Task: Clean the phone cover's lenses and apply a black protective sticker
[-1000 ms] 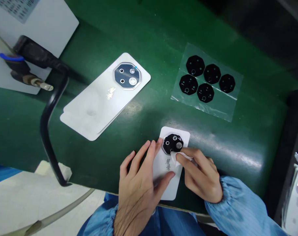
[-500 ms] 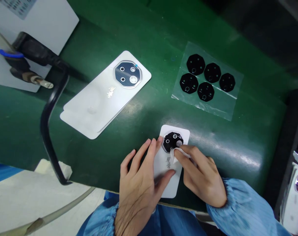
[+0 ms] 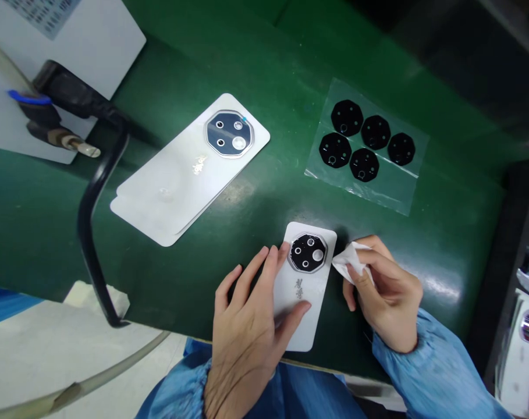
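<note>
My left hand (image 3: 247, 331) holds down a white phone back panel (image 3: 299, 302) on the green mat, fingers along its left edge and thumb on its lower part. An octagonal black camera lens plate (image 3: 308, 253) with a silver rim sits at the panel's top. My right hand (image 3: 389, 294) pinches a crumpled white wipe (image 3: 351, 262) just right of the panel, off the lens plate. Further up lies a stack of white back panels (image 3: 177, 180) with a silvered lens module (image 3: 229, 134). Several black octagonal lens pieces (image 3: 364, 139) rest on a clear plastic sheet (image 3: 415, 192).
The green workbench mat (image 3: 264, 198) ends at a near edge below my hands. A bent black hose (image 3: 89, 233) crosses the left side, beside a white board (image 3: 93, 46) and a tool with a blue band (image 3: 41, 116). White phone parts (image 3: 519, 355) stand at the right edge.
My right hand has moved right, taking the wipe off the lens plate to beside the panel. My left hand and the panel have stayed in place.
</note>
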`<state>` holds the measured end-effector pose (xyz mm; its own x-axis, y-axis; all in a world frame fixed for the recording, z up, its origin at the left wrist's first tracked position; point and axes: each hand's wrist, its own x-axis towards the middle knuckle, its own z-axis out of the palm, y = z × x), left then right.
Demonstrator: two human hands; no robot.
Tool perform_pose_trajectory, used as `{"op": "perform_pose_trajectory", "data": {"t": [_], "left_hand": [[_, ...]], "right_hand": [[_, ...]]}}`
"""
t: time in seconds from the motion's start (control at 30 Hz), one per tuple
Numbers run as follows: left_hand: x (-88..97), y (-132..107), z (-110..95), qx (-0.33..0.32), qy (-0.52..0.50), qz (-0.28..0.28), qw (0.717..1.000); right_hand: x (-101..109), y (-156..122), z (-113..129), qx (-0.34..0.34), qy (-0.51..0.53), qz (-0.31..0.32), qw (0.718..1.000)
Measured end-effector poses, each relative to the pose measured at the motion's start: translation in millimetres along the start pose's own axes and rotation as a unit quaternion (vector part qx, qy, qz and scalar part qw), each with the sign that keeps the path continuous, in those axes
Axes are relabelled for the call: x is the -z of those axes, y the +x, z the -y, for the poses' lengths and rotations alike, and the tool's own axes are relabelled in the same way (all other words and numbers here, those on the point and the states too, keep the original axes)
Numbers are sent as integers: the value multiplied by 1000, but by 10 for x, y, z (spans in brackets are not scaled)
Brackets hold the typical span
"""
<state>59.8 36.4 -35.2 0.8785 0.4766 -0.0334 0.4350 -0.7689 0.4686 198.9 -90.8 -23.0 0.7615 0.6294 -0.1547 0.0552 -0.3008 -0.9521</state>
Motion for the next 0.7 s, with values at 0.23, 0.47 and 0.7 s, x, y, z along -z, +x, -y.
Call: {"op": "perform_pose_trajectory", "data": {"t": [0.23, 0.47, 0.7], "left_hand": [[-11, -1, 5, -3, 3, -9, 1000], [-14, -15, 9, -2, -8, -8, 1000], [-10, -13, 9, -7, -17, 1, 1000]], "right_hand": [[-50, -8, 2, 94, -114, 22, 989], [-98, -36, 22, 248, -352, 99, 897], [-140, -102, 42, 286, -468, 109, 829]]}}
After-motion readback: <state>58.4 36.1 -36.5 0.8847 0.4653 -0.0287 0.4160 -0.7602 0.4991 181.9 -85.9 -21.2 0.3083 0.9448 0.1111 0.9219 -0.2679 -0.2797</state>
